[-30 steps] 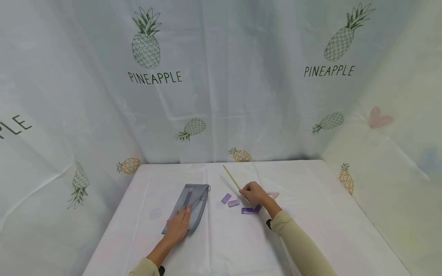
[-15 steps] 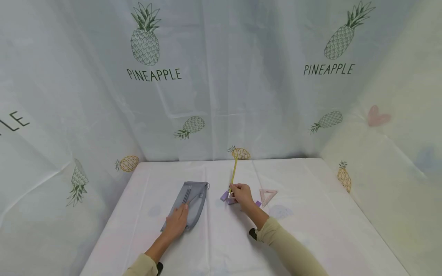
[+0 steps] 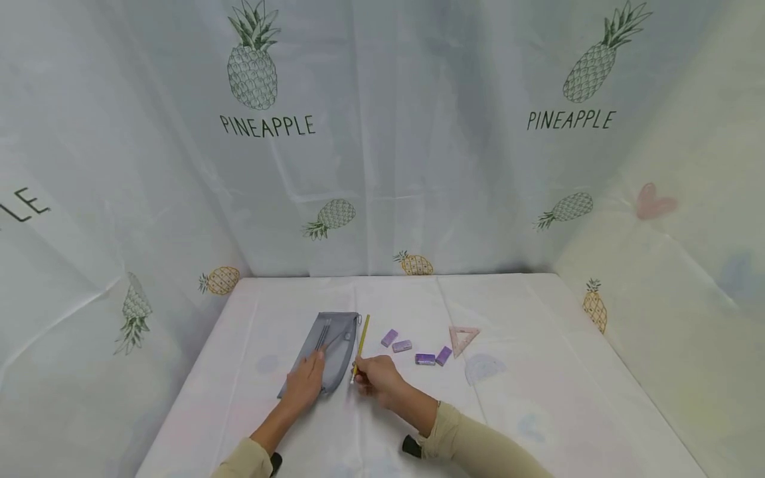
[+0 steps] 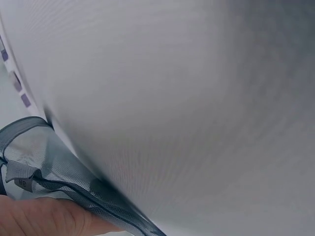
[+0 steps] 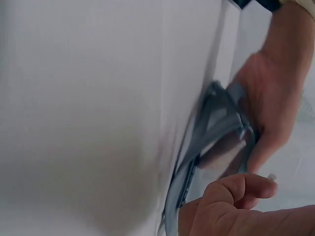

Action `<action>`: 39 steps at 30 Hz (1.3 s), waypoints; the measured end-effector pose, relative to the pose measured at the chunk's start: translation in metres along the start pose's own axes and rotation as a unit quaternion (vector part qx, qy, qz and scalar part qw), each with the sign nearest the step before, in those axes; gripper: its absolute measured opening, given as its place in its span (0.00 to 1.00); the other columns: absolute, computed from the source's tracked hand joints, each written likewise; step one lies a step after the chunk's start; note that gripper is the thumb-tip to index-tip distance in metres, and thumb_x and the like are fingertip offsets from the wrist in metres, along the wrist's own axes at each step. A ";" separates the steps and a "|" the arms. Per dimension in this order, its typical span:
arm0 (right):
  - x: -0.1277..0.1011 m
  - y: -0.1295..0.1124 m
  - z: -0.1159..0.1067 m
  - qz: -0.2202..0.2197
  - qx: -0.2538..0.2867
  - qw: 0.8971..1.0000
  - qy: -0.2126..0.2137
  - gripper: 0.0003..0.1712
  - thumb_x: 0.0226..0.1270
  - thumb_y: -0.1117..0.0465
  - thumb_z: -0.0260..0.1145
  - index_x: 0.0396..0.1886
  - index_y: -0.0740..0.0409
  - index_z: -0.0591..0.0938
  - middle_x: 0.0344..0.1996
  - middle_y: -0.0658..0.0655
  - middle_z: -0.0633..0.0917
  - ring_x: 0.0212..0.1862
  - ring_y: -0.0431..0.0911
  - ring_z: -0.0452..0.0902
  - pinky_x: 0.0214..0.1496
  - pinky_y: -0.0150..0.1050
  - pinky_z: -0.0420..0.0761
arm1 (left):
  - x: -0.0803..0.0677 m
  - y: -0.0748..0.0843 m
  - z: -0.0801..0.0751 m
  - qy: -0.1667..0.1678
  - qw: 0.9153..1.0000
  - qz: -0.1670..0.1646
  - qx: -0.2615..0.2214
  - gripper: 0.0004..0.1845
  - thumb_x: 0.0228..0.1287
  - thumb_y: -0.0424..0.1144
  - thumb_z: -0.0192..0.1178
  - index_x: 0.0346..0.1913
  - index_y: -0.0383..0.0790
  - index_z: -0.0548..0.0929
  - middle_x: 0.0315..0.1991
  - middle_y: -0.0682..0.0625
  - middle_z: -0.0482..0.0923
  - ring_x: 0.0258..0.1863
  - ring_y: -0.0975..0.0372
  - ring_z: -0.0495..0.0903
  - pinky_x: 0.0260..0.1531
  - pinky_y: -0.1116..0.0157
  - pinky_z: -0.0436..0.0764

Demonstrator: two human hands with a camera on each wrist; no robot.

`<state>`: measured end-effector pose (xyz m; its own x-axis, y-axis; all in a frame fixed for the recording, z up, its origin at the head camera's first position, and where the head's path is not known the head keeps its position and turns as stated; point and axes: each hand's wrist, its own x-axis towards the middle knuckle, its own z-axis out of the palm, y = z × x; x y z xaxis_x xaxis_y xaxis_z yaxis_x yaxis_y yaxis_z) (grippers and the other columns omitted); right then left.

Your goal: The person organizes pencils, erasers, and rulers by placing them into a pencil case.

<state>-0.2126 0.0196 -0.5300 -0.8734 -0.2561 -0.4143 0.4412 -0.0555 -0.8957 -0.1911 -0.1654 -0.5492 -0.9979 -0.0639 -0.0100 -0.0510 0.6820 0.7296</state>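
A grey mesh zip pouch (image 3: 339, 364) lies on the table left of centre, with slender dark sticks (image 3: 323, 336) showing at its upper part. My left hand (image 3: 303, 385) grips the pouch's near side; in the left wrist view the thumb (image 4: 54, 216) lies along the mesh edge. My right hand (image 3: 379, 380), just right of the pouch, pinches a yellow pencil (image 3: 364, 335) near its pale lower end. The pencil slants up and away beside the pouch's right edge. In the right wrist view the pouch's rim (image 5: 206, 137) bows up by the left hand's fingers.
Several small purple blocks, among them a dark one (image 3: 425, 359) and a lighter one (image 3: 390, 338), lie right of the hands. Beyond them is a pink triangular set square (image 3: 462, 340). Pineapple-print cloth (image 3: 418, 166) walls the table's back and sides.
My right hand has carried the pencil leftward from above the purple blocks to the pouch's right edge, uncovering the blocks and set square. My left hand has stayed on the pouch.
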 end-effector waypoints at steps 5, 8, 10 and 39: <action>-0.004 0.010 0.010 -0.001 -0.020 1.000 -0.008 0.20 0.76 0.57 0.58 0.43 0.74 0.81 0.19 0.49 0.76 0.22 0.37 0.70 0.23 0.28 0.74 | 0.001 0.001 0.000 0.004 1.000 -0.002 0.011 0.30 0.82 0.49 0.29 0.71 0.33 0.67 0.71 0.29 0.63 0.71 0.27 0.52 0.62 0.22 0.44; -0.004 0.013 0.014 0.001 -0.029 0.999 -0.015 0.20 0.76 0.58 0.58 0.43 0.75 0.81 0.18 0.49 0.76 0.21 0.37 0.69 0.22 0.27 0.73 | 0.001 0.001 -0.001 0.003 1.000 -0.004 0.014 0.30 0.82 0.49 0.29 0.71 0.33 0.67 0.71 0.29 0.63 0.71 0.27 0.53 0.61 0.22 0.44; -0.002 0.013 0.017 -0.003 -0.032 0.999 -0.022 0.19 0.76 0.59 0.58 0.43 0.76 0.81 0.18 0.49 0.76 0.21 0.36 0.69 0.21 0.27 0.73 | 0.001 0.000 -0.001 -0.001 1.000 -0.008 0.017 0.30 0.82 0.50 0.29 0.72 0.34 0.66 0.71 0.30 0.63 0.72 0.28 0.52 0.62 0.22 0.44; 0.048 0.021 0.057 -0.167 -0.272 0.947 0.047 0.08 0.61 0.63 0.71 0.26 0.61 0.91 0.07 0.48 0.79 0.09 0.31 0.68 0.13 0.26 0.74 | -0.002 0.001 -0.004 0.002 1.000 0.017 0.007 0.29 0.83 0.49 0.29 0.72 0.36 0.67 0.70 0.32 0.65 0.70 0.26 0.54 0.59 0.20 0.45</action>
<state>-0.2337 -0.0488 -0.5596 -0.9711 -0.2239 -0.0832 -0.0119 0.3933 -0.9193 -0.1887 -0.1674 -0.5452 -0.9989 -0.0429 0.0182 -0.0167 0.6939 0.7199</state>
